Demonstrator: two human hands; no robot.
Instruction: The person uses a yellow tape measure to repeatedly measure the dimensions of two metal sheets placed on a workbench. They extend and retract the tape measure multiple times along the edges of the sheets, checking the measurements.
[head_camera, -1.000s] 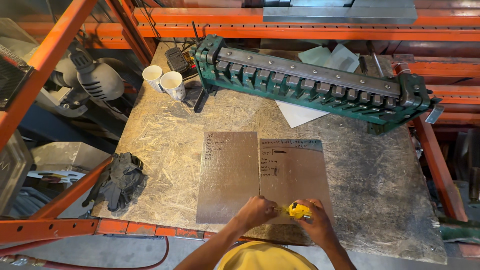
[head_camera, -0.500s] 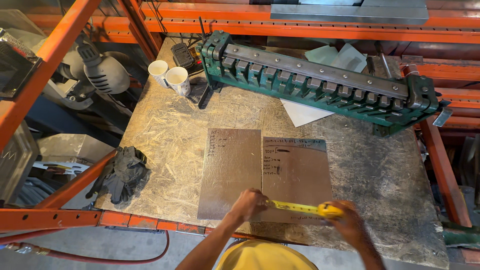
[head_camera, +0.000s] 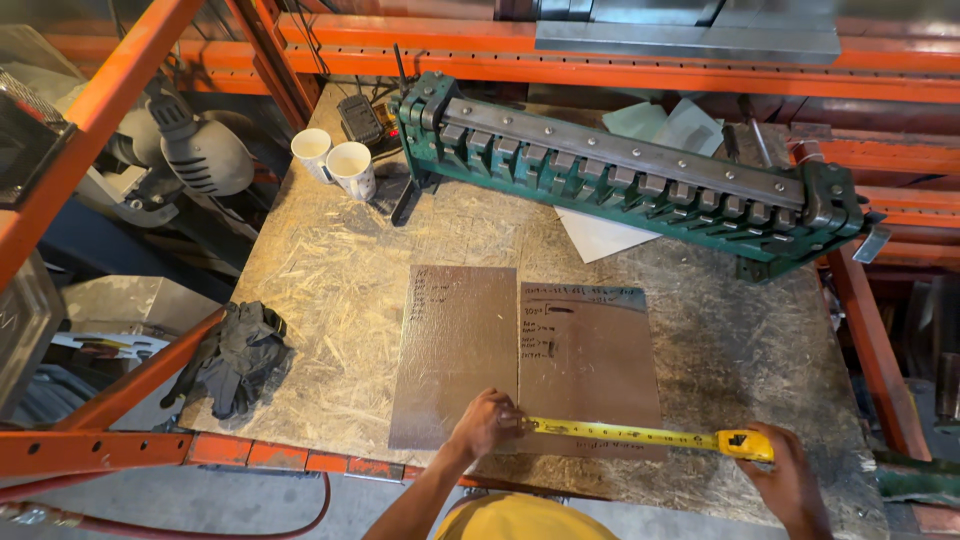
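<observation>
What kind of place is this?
Likely a sheet-metal workshop. A green bending brake sits on a chipboard bench among orange racking. The left hand pins a yellow tape measure across two metal sheets; the right hand holds its case.

Your left hand (head_camera: 485, 423) and right hand (head_camera: 790, 480) are both bare, with no gloves, rings or watch that can be made out. Your forearms are bare as well, the left one showing uncovered from the wrist down to the near edge of the view, with no sleeve reaching into sight, and only a short stretch of the right one showing at the near right. Between your arms, at the very near edge, sits the rounded yellow top of your hard hat (head_camera: 515, 520), plain in colour with a smooth curved surface.
</observation>
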